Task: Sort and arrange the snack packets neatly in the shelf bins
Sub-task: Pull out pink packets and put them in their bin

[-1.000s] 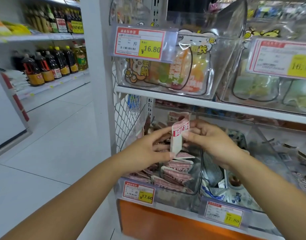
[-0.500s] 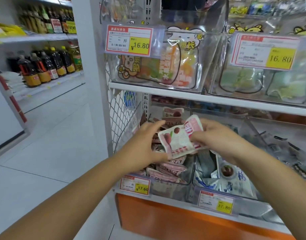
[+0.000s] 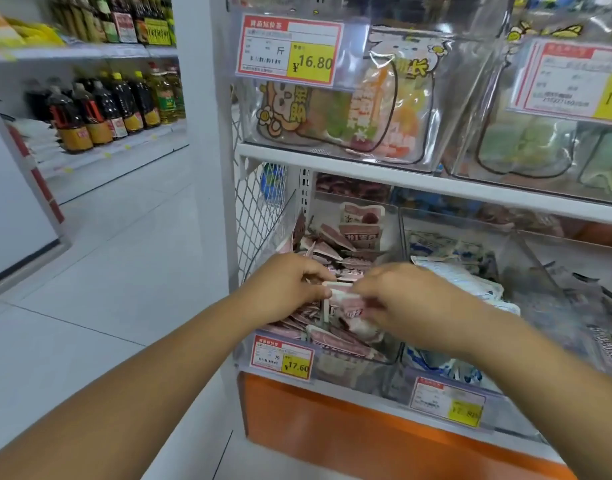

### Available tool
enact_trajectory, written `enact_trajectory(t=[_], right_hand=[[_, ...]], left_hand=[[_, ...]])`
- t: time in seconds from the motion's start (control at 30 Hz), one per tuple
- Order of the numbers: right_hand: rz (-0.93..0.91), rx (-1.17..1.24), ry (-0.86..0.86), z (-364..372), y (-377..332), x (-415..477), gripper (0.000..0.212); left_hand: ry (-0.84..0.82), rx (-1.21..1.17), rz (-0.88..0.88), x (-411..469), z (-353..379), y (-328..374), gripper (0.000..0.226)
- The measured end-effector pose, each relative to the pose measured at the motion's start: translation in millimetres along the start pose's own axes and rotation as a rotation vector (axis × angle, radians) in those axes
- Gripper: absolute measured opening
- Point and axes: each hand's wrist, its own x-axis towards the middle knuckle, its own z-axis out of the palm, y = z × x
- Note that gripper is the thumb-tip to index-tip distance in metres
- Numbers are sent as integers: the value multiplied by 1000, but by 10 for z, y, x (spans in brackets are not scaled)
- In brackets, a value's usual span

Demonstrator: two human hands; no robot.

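A clear plastic bin (image 3: 353, 368) on the lower shelf holds several pink snack packets (image 3: 335, 247). Both hands are down inside it. My left hand (image 3: 284, 289) and my right hand (image 3: 405, 299) meet over one pink-and-white packet (image 3: 346, 303), each pinching an end of it just above the heap. The fingertips of both hands are partly hidden and blurred. To the right stands a second clear bin (image 3: 432, 382) with white-and-blue packets (image 3: 460, 275).
The upper shelf (image 3: 367, 168) carries clear bins of orange, green and pale packets with price tags (image 3: 290, 50). A wire mesh side panel (image 3: 259, 216) closes the shelf's left end. Oil bottles (image 3: 100, 109) stand on a far shelf across the white floor aisle. Below the bins lies an orange base (image 3: 367, 431).
Both hands have carried the pink packet from chest height in front of the bin down into it, onto the heap of like packets. The view has moved closer.
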Motion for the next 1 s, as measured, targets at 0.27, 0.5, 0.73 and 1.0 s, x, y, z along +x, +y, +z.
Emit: enact_trajectory(t=[0.27, 0.5, 0.73, 1.0], right_hand=[[77, -36, -141, 122, -48, 76, 18], [22, -52, -287, 88, -65, 178, 15], [130, 134, -231, -264, 439, 632, 32], [100, 120, -584, -281, 554, 777, 23]], left_hand=[[-46, -111, -30, 8, -25, -12, 37], [-131, -67, 18, 30, -86, -3, 35], [-320, -23, 41, -110, -152, 28, 58], [-354, 255, 133, -176, 26, 141, 85]])
